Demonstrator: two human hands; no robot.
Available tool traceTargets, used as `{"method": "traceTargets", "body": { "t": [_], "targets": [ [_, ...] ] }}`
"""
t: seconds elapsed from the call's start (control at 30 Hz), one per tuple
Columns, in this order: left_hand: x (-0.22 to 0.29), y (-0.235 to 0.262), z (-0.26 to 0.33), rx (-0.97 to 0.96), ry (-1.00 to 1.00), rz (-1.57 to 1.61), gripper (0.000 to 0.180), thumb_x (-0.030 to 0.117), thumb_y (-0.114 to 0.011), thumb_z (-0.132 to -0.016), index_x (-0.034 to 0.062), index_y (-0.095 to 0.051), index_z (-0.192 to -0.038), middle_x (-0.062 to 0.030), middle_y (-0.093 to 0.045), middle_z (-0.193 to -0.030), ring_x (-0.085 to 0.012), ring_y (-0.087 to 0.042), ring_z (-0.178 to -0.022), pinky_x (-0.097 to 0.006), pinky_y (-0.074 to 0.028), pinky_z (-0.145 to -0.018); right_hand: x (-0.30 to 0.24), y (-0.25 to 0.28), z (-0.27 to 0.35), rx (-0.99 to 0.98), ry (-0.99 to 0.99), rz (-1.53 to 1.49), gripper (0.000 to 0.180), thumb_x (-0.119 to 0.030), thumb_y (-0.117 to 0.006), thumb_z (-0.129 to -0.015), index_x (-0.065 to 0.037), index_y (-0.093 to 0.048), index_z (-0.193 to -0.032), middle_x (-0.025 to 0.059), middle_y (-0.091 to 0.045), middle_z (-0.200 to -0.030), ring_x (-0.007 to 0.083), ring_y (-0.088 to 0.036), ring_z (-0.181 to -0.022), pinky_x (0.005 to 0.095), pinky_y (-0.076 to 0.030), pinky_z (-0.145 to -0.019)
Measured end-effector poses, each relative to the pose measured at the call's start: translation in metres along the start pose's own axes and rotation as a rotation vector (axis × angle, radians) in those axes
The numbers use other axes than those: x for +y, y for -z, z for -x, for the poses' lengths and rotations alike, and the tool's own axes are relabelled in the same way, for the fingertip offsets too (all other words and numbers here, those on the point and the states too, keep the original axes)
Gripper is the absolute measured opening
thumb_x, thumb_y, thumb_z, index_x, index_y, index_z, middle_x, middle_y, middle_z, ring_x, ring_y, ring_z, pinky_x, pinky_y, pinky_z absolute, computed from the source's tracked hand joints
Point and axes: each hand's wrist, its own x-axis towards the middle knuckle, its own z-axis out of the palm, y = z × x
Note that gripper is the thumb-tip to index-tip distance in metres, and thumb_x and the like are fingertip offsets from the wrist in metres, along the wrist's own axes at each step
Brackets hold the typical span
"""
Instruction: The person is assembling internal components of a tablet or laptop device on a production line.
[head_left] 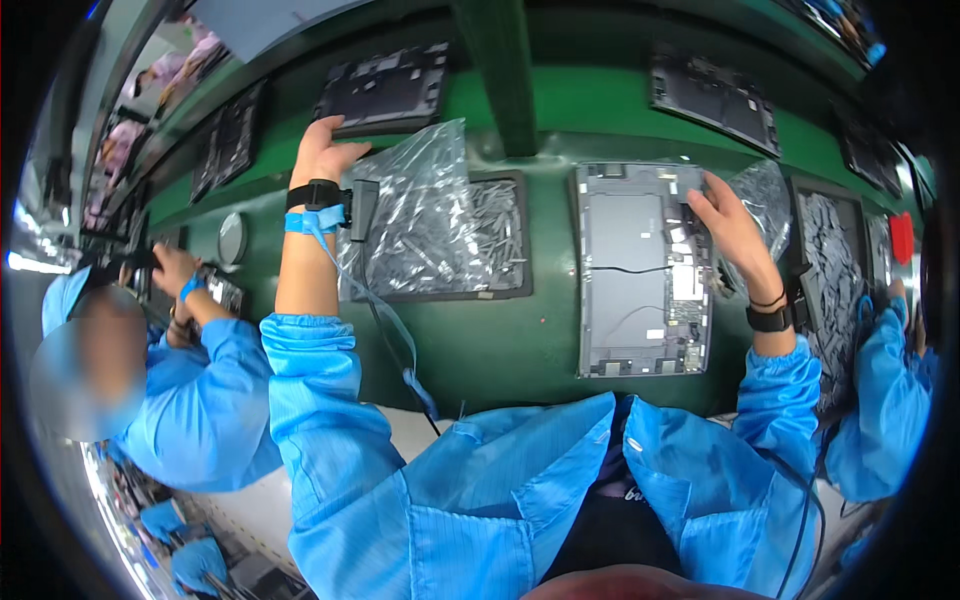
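Observation:
My left hand (326,158) reaches to the far left, thumb spread from its fingers, at the near left corner of a dark laptop chassis (385,88) on the green line. Whether it touches that corner is hard to tell. In front of me lies an opened grey laptop base (622,235), with a circuit board along its right side and a black cable across its middle. At its upper right edge is my right hand (738,225), thumb and forefinger apart over the board's edge; the other fingers are partly hidden. I see nothing held in either hand.
A black tray (525,225) of small grey strips stands left, partly under a clear plastic bag (425,225). Another tray (830,260) of grey pieces and crumpled plastic (762,205) lie right. More chassis (715,100) sit beyond. A green post (497,75) rises ahead; co-workers sit both sides.

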Motion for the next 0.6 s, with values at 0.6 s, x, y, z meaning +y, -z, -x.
{"method": "traceTargets", "body": {
  "t": [0.6],
  "targets": [
    [-0.083, -0.001, -0.101, 0.029, -0.168, -0.630, 0.031, 0.020, -0.073, -0.079, 0.0051, -0.064, -0.105, -0.0191, -0.067, -0.102, -0.0317, -0.066, -0.095, -0.040, -0.052, -0.078, 0.117, 0.121, -0.212, 0.260, -0.207, 0.485, 0.028, -0.022, -0.065, -0.087, 0.004, -0.070, -0.095, 0.0213, -0.070, -0.091, 0.0313, -0.069, -0.089, 0.0376, -0.054, -0.083]
  ]
}}
